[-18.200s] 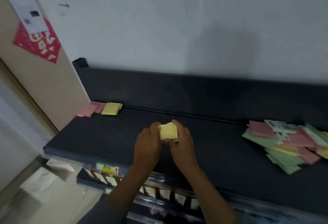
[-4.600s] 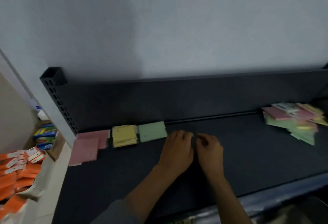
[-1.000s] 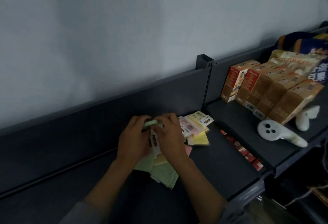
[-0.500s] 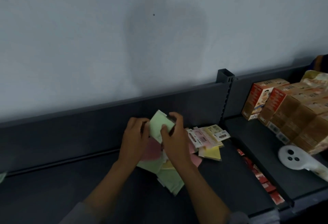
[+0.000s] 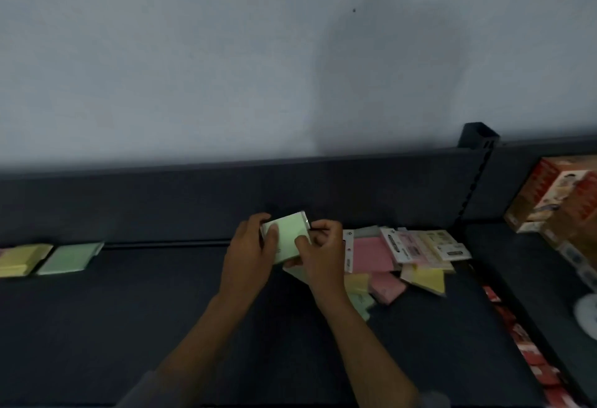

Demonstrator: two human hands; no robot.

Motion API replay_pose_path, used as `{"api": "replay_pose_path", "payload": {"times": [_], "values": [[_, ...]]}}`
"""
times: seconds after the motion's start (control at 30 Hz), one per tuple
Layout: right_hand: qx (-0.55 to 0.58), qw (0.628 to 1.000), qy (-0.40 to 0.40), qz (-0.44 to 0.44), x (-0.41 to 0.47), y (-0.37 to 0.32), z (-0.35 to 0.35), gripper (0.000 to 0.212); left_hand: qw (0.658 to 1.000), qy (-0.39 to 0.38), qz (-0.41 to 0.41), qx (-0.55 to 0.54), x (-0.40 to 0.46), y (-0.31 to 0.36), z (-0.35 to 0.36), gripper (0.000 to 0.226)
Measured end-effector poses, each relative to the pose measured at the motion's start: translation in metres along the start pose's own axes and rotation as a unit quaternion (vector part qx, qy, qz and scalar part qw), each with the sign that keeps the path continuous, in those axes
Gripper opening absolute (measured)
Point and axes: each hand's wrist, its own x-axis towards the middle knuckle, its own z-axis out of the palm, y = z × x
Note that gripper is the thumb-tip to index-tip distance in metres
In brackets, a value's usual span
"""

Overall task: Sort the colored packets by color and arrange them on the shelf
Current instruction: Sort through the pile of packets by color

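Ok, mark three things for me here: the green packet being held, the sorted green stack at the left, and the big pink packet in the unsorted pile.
green packet (image 5: 287, 236), head view, middle of its face.
sorted green stack (image 5: 69, 257), head view, top surface.
pink packet (image 5: 371, 254), head view, centre of its face.

Dark shelf (image 5: 129, 327): yellow stack (image 5: 21, 259), green stack (image 5: 69, 257) left; mixed packet pile (image 5: 403, 262) right.

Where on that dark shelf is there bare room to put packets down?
Bare shelf lies between the sorted green stack and the hands holding a green packet. Crowded: the mixed pile toward the divider post.
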Motion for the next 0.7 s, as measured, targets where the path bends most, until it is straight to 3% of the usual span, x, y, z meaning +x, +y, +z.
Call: {"api": "replay_pose_path", "payload": {"times": [0.17,0.37,0.5,0.7], "values": [[0.002,0.997,-0.08,0.008,-0.007,0.009,0.022,0.064,0.999,0.005,-0.04,0.013,-0.012,-0.01,-0.024,0.031],[-0.115,0.989,-0.088,-0.039,-0.019,0.026,0.036,0.037,0.998,0.018,-0.042,0.051,-0.026,-0.022,-0.037,0.029],[-0.181,0.979,-0.056,-0.073,-0.023,0.031,0.036,0.011,0.997,0.024,-0.025,0.072,-0.037,-0.019,-0.04,0.014],[-0.271,0.954,-0.055,-0.112,-0.034,0.038,0.041,0.03,0.996,0.029,-0.036,0.07,-0.046,-0.025,-0.049,0.014]]}}
